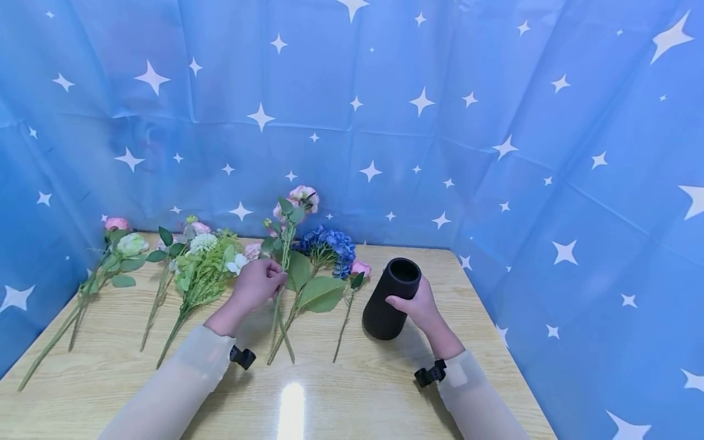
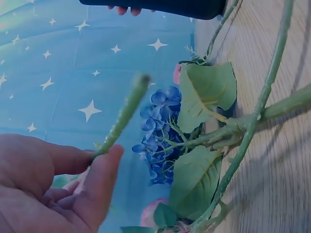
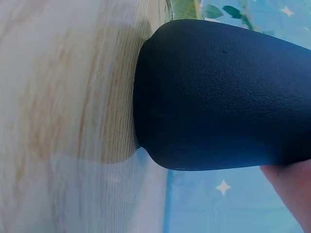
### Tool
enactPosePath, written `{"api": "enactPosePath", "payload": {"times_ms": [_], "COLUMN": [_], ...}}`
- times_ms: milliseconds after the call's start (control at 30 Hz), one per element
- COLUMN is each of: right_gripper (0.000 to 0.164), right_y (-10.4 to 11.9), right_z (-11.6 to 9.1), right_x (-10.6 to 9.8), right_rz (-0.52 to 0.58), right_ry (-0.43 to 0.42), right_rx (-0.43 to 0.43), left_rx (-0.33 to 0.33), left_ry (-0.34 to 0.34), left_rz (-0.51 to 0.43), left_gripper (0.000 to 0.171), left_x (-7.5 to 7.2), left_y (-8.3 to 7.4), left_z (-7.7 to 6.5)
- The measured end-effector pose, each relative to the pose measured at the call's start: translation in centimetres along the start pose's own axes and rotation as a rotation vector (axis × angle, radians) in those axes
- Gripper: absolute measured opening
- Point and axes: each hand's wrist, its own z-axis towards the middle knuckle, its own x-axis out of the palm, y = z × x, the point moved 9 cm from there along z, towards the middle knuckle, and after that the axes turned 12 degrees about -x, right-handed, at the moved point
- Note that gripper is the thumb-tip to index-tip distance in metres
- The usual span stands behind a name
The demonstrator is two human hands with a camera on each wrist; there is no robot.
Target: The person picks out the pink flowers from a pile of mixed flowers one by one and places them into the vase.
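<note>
My left hand (image 1: 257, 284) pinches the green stem (image 2: 124, 114) of a pale pink flower (image 1: 304, 197) between thumb and finger. Its blooms point up toward the backdrop, and the cut end is lifted off the table in the left wrist view. Just right of that hand lies a blue hydrangea (image 1: 330, 244) with broad green leaves (image 1: 323, 293). My right hand (image 1: 426, 308) grips a black vase (image 1: 382, 311) around its upper side, its open mouth facing up. In the right wrist view the base of the vase (image 3: 194, 97) is at the tabletop; most fingers are hidden behind it.
Several artificial flowers lie on the wooden table (image 1: 352, 397): pink and white roses (image 1: 132, 244) at far left, a leafy green bunch (image 1: 206, 275), and a short pink rose (image 1: 360, 267) left of the vase. A blue starry curtain (image 1: 352, 140) borders the back and sides.
</note>
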Motion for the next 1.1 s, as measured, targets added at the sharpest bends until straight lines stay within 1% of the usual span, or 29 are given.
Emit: {"api": "enactPosePath", "payload": {"times_ms": [300, 533, 733, 933, 1100], "right_gripper": [0.061, 0.059, 0.062, 0.067, 0.068], "right_y": [0.0, -0.2, -0.2, 0.0, -0.1], "right_z": [0.0, 0.0, 0.0, 0.0, -0.2], "right_x": [0.0, -0.1, -0.1, 0.1, -0.4], "right_rz": [-0.011, -0.011, 0.017, 0.085, 0.075], "right_ry": [-0.006, -0.017, -0.022, -0.019, -0.051], "right_rx": [0.011, 0.003, 0.008, 0.006, 0.026], "left_rx": [0.075, 0.162, 0.209, 0.233, 0.263], "left_ry": [-0.042, -0.028, -0.001, 0.018, -0.009], "left_rz": [-0.137, -0.221, -0.288, -0.311, -0.285], "left_gripper": [0.017, 0.017, 0.017, 0.020, 0.021], "left_x": [0.1, 0.8, 1.3, 1.7, 1.9], "left_y": [-1.2, -2.1, -2.5, -2.7, -2.8], "left_z": [-0.7, -1.5, -1.8, -2.1, -2.2]}}
